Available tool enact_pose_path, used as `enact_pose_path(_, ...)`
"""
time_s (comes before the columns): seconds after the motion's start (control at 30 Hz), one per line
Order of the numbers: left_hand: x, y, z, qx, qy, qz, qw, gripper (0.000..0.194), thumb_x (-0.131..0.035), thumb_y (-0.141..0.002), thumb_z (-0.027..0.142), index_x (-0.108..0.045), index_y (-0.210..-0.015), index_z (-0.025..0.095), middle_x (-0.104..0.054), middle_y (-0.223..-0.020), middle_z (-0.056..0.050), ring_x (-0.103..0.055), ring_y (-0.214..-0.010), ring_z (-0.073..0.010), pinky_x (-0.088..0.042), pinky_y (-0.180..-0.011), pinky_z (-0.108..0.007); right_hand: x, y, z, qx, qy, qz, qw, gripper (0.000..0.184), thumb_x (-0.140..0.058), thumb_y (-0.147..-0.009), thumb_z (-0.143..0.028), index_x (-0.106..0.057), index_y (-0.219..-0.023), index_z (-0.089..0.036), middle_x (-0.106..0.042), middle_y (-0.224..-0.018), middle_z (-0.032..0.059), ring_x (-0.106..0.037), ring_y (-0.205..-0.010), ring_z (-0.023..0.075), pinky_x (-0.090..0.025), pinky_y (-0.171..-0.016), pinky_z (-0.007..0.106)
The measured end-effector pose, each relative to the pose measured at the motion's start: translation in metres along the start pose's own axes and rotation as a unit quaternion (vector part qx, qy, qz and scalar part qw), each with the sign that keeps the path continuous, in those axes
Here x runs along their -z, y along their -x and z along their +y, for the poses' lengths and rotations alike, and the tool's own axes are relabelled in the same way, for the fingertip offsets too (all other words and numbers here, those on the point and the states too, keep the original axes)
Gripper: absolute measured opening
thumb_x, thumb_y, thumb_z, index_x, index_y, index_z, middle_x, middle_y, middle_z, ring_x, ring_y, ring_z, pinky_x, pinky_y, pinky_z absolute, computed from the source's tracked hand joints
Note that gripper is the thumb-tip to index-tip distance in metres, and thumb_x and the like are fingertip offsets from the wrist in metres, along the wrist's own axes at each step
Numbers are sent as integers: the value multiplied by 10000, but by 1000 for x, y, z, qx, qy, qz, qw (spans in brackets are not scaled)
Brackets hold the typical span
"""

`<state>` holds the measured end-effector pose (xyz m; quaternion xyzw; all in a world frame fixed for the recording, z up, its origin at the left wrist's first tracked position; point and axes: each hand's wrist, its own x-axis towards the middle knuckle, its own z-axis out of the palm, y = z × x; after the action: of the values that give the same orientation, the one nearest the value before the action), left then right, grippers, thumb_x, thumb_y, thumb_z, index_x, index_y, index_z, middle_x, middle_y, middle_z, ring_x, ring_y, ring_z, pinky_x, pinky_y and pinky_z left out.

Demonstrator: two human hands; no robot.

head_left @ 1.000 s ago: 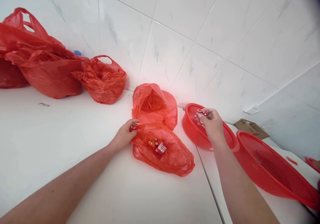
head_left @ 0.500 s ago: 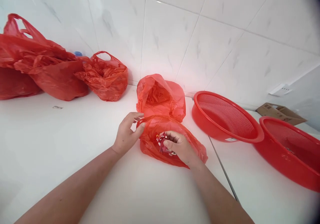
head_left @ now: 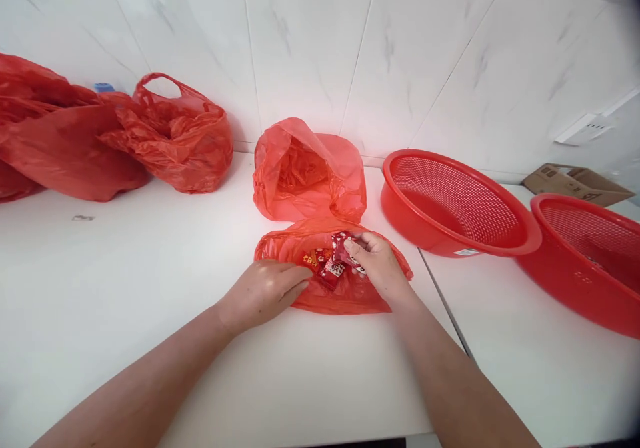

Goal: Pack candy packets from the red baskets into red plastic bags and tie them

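Note:
A red plastic bag (head_left: 350, 298) lies with its mouth wide on the white table, and several small red printed packets (head_left: 331, 271) show inside it. My right hand (head_left: 377, 261), over the bag's right part, pinches one dark red packet (head_left: 343, 245) with white dots between thumb and fingers. From the left, my left hand (head_left: 267, 293) reaches over the bag's edge. Its fingers are stretched out beside the packets, with a narrow gap to the thumb and nothing visible between them. Just behind stands another red plastic bag (head_left: 350, 168), its mouth facing me.
Filled red bags (head_left: 185, 141) line the wall at left. To the right stand a red perforated basket (head_left: 415, 225) and a second red basket (head_left: 575, 275). A cardboard box (head_left: 565, 180) sits behind them. A seam (head_left: 445, 305) crosses the table at right.
My left hand has moved from the bag's far left rim to its near left side, fingers inside. My right hand has shifted up and right with a packet. The camera view has shifted.

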<state>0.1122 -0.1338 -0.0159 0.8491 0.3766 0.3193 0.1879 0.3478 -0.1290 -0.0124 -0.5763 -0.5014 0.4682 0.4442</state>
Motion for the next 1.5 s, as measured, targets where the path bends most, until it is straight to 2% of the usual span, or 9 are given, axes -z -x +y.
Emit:
enact_pose_path(0.1, 2, -2, 0, -51, -83, -26, 995, 277, -432, -901, 279, -657, -1058, 237, -703, -914, -49, -648, -788, -171, -517, -715, -282, 1, -4, 6, 12, 0, -29, 1000, 274, -649, -772, -410, -640, -1026, -304, -689, -1005, 12, -666, -909, 225, -550, -734, 347)
enact_pose_path(0.2, 3, -4, -1, -51, -90, 11, 995, 274, -438, -902, 253, -645, -1081, 235, -683, -1059, -53, -645, -931, -177, -525, -807, -289, 0, -3, 6, 12, -45, -97, 994, 399, -688, -745, -329, -619, -1138, -322, -644, -1154, 1, -630, -1023, 230, -562, -792, 361)
enact_pose_path(0.33, 1, -5, -4, -61, -93, 44, 993, 318, -472, -890, 232, -599, -1181, 233, -611, -1241, -62, -588, -1113, -199, -485, -952, -336, -1, 3, -1, -23, -90, -169, 981, 501, -691, -748, -303, -557, -1230, -285, -646, -1148, 25, -648, -953, 198, -558, -809, 370)
enact_pose_path(0.53, -2, -6, -8, -38, -68, -21, 997, 544, -503, -874, 231, -381, -1403, 263, -450, -1429, -65, -475, -1265, -227, -428, -1028, -400, -3, 5, -4, -28, -99, -189, 977, 478, -682, -762, -325, -563, -1223, -284, -657, -1140, 42, -657, -929, 179, -541, -819, 353)
enact_pose_path(0.67, -4, -8, -14, -14, -72, -64, 995, 568, -509, -869, 265, -359, -1417, 277, -468, -1417, -52, -482, -1257, -226, -428, -1023, -390, -6, 3, 0, -19, -67, -187, 980, 402, -668, -771, -327, -590, -1165, -300, -612, -1235, 25, -653, -960, 198, -533, -824, 367)
enact_pose_path(0.9, -6, -24, -26, 53, -168, -56, 983, 498, -512, -857, 355, -489, -1332, 207, -590, -1274, -103, -580, -1112, -299, -465, -936, -440, -2, -8, 9, 93, 68, -49, 992, 404, -657, -740, -258, -589, -1137, -238, -638, -1149, 23, -588, -1061, 193, -436, -966, 358)
enact_pose_path(1.1, 7, -38, -16, 23, -161, 25, 986, 378, -476, -886, 365, -562, -1230, 235, -615, -1239, -48, -583, -1117, -230, -476, -928, -362, 2, -16, 15, 71, -68, -57, 994, 547, -669, -724, -281, -505, -1244, -242, -642, -1034, 25, -613, -861, 164, -511, -702, 292)
enact_pose_path(1.27, 13, -55, -7, 87, -166, 104, 977, 508, -502, -871, 352, -419, -1358, 236, -591, -1271, -67, -626, -1025, -237, -517, -831, -383, 8, -18, 13, 15, -176, -76, 981, 507, -740, -669, -301, -581, -1143, -220, -629, -865, -1, -566, -638, 106, -452, -545, 231)
enact_pose_path(1.5, -7, -43, 0, -32, -148, 113, 982, 248, -471, -898, 269, -633, -1075, 208, -686, -1087, -43, -641, -994, -191, -517, -855, -328, 5, -13, 8, -6, -186, -97, 978, 432, -661, -711, -259, -627, -1141, -242, -632, -851, -2, -528, -586, 88, -417, -484, 213)
